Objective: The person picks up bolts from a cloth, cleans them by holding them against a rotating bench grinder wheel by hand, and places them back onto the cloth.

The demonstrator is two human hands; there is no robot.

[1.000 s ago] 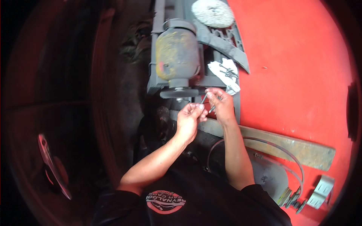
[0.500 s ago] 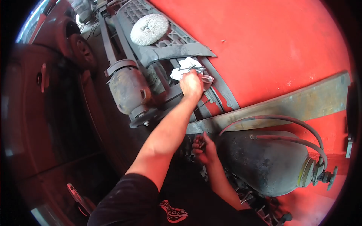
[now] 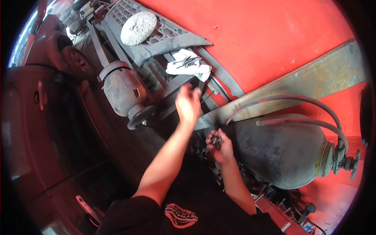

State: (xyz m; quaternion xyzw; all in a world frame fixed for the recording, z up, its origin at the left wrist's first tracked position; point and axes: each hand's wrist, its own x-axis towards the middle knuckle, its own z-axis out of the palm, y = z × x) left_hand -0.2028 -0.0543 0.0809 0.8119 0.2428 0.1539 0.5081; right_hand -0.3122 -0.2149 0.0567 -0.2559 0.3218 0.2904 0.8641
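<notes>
My left hand (image 3: 188, 105) is in mid-air just below a white cloth (image 3: 182, 70), slightly blurred, thumb and fingers apart with nothing visible between them. On the cloth lie several thin dark metal pieces (image 3: 188, 61), which look like screws or bolts. Lower and to the right, my right hand (image 3: 222, 148) is cupped palm up, its fingers curled around a small pile of dark metal pieces (image 3: 215, 141) resembling bolts. Their exact kind is too small to make out.
A grey bench grinder (image 3: 123, 90) stands left of my left hand. Beyond the cloth, a white fluffy pad (image 3: 139, 28) rests on a grey grille (image 3: 170, 37). A wooden board (image 3: 290, 86) and dark tank (image 3: 278, 150) with hoses lie right. A dark car (image 3: 47, 129) stands left.
My left hand has drawn back from the cloth toward me, uncovering the metal pieces on it. My right hand has risen slightly, its palm turned more upward.
</notes>
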